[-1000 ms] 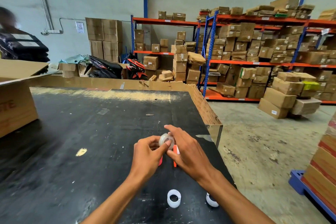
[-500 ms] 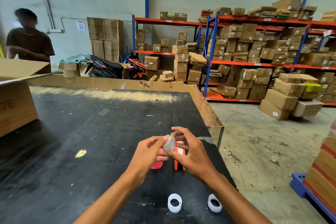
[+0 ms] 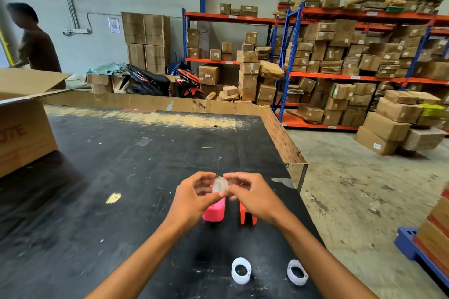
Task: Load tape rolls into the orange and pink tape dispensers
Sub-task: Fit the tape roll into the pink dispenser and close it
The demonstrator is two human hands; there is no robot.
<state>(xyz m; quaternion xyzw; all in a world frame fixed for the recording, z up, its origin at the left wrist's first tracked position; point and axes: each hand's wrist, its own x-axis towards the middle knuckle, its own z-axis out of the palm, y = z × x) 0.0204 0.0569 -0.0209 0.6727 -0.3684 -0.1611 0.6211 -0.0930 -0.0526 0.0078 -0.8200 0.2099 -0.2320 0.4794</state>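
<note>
Head view: both hands meet above the scuffed black tabletop (image 3: 102, 177), the left hand (image 3: 194, 198) and right hand (image 3: 255, 198) pinching one small clear tape roll (image 3: 220, 184) between fingertips (glossy, slightly blurred). Just beneath sit the pink dispenser (image 3: 214, 211), rounded and matte, and to its right the blocky orange dispenser (image 3: 247, 217). Nearer the camera lie two white plastic rings (image 3: 241, 270), apart.
</note>
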